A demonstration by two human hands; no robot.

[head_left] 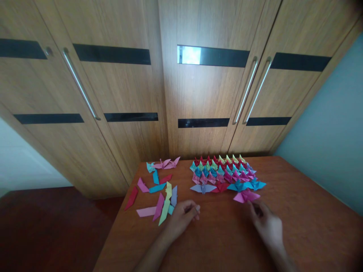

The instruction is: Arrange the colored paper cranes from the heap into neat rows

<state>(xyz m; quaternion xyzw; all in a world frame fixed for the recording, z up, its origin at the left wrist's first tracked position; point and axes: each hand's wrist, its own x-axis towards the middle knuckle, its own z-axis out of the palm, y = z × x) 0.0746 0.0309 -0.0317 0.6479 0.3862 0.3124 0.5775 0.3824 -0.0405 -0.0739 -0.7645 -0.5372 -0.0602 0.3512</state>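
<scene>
My right hand (266, 223) is closed at the near edge of a magenta paper crane (246, 195), its fingertips pinching the crane's near point. That crane lies just in front of two blue paper cranes (246, 185) with spread wings. My left hand (183, 217) rests over the table with its fingers curled in and thumb against them; nothing shows in it. Beside it on the left are folded paper strips, among them a lavender strip (174, 195) and a yellow-green strip (164, 212). A lavender crane (203, 188) and a red crane (221, 187) sit between the hands, farther back.
Rows of folded cranes (218, 170) in several colours stand at the table's back. Pink cranes (167, 163) lie at the back left, above scattered strips such as a red strip (131, 198). A wooden wardrobe (201, 90) rises behind the brown table (221, 241).
</scene>
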